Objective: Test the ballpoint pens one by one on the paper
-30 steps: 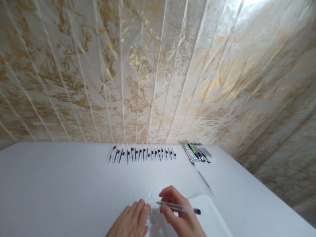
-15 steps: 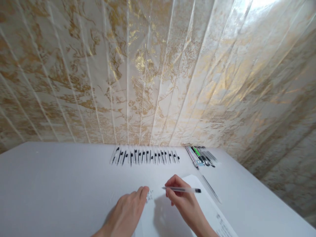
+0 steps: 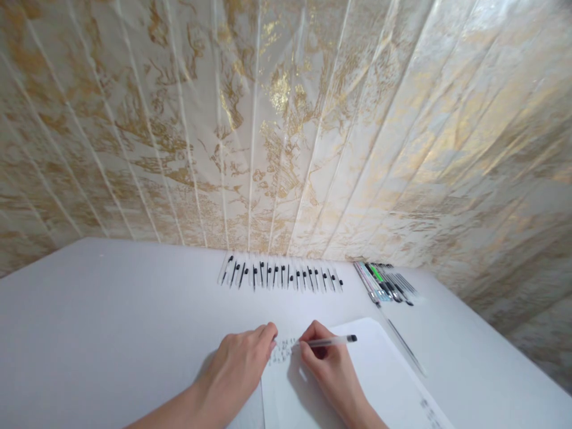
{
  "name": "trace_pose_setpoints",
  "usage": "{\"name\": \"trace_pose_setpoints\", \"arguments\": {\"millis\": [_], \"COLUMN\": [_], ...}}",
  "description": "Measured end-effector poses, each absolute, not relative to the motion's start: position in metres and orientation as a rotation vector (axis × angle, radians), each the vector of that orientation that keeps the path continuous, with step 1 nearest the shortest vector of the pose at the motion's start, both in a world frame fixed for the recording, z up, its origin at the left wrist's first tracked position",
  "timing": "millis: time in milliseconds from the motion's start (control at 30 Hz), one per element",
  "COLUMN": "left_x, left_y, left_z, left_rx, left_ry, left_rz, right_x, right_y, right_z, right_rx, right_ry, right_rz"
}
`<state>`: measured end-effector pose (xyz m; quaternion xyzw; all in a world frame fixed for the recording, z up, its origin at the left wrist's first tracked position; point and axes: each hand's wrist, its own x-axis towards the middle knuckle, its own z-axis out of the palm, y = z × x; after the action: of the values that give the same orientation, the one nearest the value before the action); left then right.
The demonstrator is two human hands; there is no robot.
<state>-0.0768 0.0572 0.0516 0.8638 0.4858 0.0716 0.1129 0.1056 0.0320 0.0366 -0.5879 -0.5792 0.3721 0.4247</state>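
My right hand (image 3: 328, 363) is closed round a clear pen (image 3: 333, 341) with a black end, its tip at the written lines on a white sheet of paper (image 3: 379, 381). The pen leans to the right across the hand. Beside the dark handwriting (image 3: 282, 350), my left hand (image 3: 243, 363) rests at the paper's upper left edge with its fingers together and curled. Whether anything lies under those fingers is hidden.
A row of several clear pens with black parts (image 3: 281, 277) lies along the table's back. To its right are more pens and a green marker (image 3: 376, 273). One single pen (image 3: 406, 347) lies right of the paper. A gold-patterned curtain (image 3: 277, 149) hangs behind.
The view has shifted, so the table's things sit further right. My right hand has come closer to my left hand, and the pen tip has moved onto the written lines.
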Motion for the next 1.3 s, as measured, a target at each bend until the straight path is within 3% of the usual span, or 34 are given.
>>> {"name": "trace_pose_setpoints", "arguments": {"millis": [1300], "left_x": [-0.0765], "left_y": [0.0563], "left_z": [0.0610], "left_rx": [2.504], "left_ry": [1.416], "left_rz": [0.202], "right_x": [0.1057], "right_y": [0.0320], "right_z": [0.0375], "right_rx": [-1.459], "right_ry": [-1.427], "right_rz": [0.941]}}
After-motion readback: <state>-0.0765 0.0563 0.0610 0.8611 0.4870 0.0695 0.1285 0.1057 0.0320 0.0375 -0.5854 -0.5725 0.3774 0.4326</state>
